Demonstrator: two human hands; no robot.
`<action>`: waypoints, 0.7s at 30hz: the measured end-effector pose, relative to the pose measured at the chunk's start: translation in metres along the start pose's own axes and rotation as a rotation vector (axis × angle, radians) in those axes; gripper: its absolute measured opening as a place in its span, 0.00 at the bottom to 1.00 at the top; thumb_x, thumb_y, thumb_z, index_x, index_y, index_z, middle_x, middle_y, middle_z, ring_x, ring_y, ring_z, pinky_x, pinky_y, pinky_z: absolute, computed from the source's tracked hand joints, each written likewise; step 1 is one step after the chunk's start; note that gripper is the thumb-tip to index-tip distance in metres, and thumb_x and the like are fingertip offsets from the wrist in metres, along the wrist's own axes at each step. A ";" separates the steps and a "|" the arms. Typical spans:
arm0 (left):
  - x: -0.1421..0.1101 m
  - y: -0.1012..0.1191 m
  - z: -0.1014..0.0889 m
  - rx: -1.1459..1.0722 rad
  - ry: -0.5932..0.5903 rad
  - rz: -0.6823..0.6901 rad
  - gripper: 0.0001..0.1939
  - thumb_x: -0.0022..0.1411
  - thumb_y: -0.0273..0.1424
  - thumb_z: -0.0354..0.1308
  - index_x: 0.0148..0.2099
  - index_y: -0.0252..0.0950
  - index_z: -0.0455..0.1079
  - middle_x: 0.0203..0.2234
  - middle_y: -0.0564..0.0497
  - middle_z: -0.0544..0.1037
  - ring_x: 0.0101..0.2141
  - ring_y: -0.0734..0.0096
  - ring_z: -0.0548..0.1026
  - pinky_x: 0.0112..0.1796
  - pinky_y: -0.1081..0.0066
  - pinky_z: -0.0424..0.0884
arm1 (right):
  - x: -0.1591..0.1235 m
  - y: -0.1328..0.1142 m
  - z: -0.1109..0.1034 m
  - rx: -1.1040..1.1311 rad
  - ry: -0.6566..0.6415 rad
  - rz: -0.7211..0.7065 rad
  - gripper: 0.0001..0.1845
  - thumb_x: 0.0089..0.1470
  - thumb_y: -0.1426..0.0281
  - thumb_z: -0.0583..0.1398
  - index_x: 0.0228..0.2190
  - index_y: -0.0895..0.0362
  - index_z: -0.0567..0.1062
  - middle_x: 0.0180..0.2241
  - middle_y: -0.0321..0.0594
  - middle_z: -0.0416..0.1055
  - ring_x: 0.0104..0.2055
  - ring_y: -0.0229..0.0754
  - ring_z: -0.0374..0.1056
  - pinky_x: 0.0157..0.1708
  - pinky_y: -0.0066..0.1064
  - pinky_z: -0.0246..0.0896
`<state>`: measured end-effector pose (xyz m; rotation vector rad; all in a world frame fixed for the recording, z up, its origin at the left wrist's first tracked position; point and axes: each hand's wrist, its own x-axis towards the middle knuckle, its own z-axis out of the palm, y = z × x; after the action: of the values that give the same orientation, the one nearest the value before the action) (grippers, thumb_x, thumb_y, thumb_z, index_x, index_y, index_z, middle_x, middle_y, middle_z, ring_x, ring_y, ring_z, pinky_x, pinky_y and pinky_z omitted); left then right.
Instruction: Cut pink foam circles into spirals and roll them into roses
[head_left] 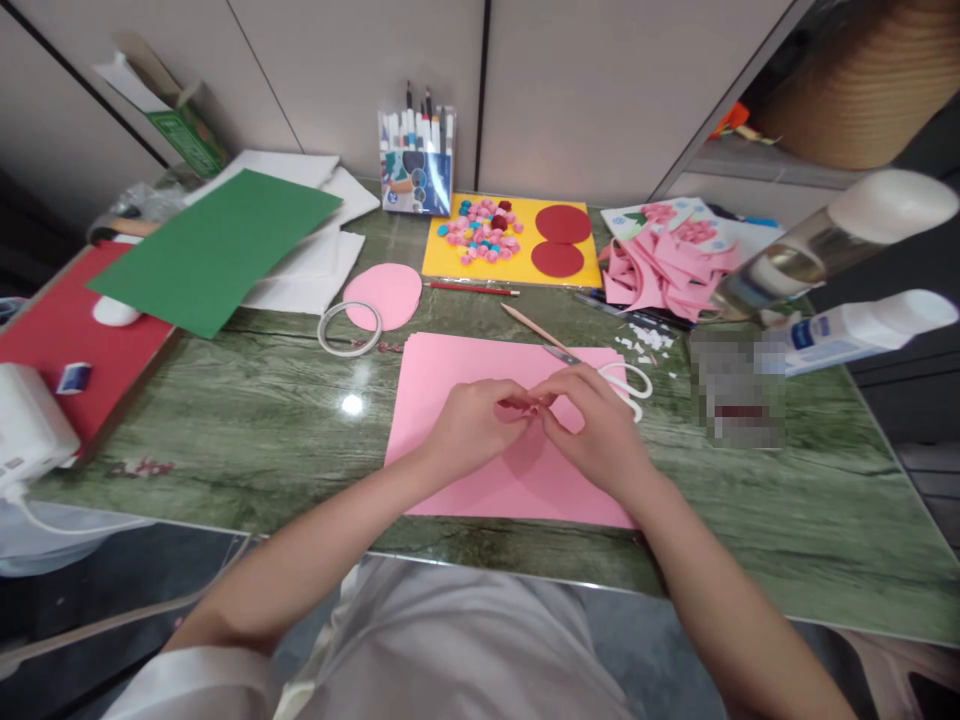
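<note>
My left hand (484, 420) and my right hand (589, 415) meet fingertip to fingertip above a stack of pink paper sheets (442, 480). Both are closed in a pinch on a small pink paper piece (534, 408), mostly hidden by the fingers. White-handled scissors (630, 380) lie just beyond my right hand, partly on the pink sheets. Behind, a yellow sheet (435, 262) bears a heap of small crumpled paper balls (484, 230), mostly pink with some blue and dark red, and two dark red paper circles (562, 225).
Pink paper strips (667, 265), white scraps (649, 340) and a white bottle (855, 330) are at the right. A tape roll (349, 328), pink rounds (386, 295), a pencil (536, 325) and a marker box (417, 170) stand or lie behind. Green paper (217, 245) covers the left.
</note>
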<state>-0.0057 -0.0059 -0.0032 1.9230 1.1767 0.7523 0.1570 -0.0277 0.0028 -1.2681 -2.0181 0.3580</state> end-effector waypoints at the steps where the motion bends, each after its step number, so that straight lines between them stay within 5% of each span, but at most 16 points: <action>1: 0.000 0.000 0.000 0.023 0.001 0.004 0.07 0.49 0.26 0.57 0.33 0.38 0.74 0.29 0.55 0.79 0.30 0.73 0.75 0.34 0.75 0.69 | 0.000 0.000 0.000 -0.004 0.001 -0.005 0.13 0.47 0.82 0.54 0.32 0.53 0.70 0.30 0.38 0.69 0.36 0.42 0.66 0.34 0.36 0.65; 21: 0.000 -0.001 0.000 0.044 0.005 0.087 0.08 0.52 0.26 0.55 0.36 0.39 0.73 0.32 0.55 0.79 0.34 0.73 0.75 0.37 0.74 0.68 | -0.001 0.000 0.000 0.005 0.015 0.036 0.13 0.43 0.82 0.55 0.30 0.53 0.69 0.29 0.36 0.67 0.34 0.41 0.65 0.34 0.35 0.64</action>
<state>-0.0059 -0.0053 -0.0045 2.0212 1.1270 0.7835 0.1574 -0.0285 0.0018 -1.3017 -1.9830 0.3697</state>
